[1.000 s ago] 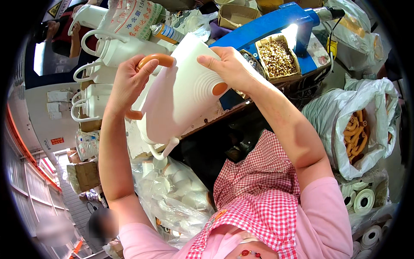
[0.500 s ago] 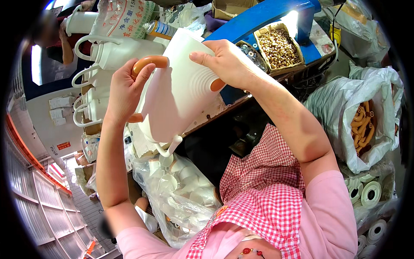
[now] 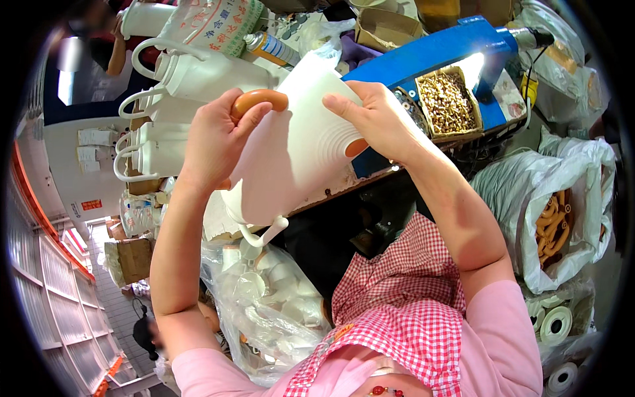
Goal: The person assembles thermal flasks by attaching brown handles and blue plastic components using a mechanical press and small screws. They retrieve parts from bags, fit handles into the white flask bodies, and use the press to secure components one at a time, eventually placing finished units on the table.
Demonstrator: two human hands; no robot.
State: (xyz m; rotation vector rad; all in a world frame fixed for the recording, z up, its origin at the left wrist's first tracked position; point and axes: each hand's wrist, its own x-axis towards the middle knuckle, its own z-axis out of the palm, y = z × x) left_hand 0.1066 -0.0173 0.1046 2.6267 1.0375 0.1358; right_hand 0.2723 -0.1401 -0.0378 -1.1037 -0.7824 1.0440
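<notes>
Both forearms rise from the lower edge and meet at the white plastic jug body (image 3: 291,145), which is held up in front of the cluttered surface (image 3: 370,182). The right hand (image 3: 377,119) lies flat against the upper right of the jug, fingers stretched across its top edge and thumb pressed on its face, so it grips the jug. The left hand (image 3: 215,142) is curled at the jug's upper left, its fingers closed round the orange-brown handle piece (image 3: 259,100) that sits against the jug's top corner.

The jug is large, smooth and matt white, tilted with its wide end up, with concentric ribs moulded near the right hand and a small white loop hanging from its lower end. A second orange-brown bit (image 3: 357,147) shows at the jug's right edge, just under the right hand.

Behind the jug to the left stand more white jugs (image 3: 198,73); to its right a blue machine (image 3: 450,59) carries a box of small brass parts (image 3: 446,99). Below it lies a clear bag of white parts (image 3: 271,291).

Compared with half a second ago, the jug and both hands keep nearly the same hold, and the left fingers stay wrapped on the handle piece
</notes>
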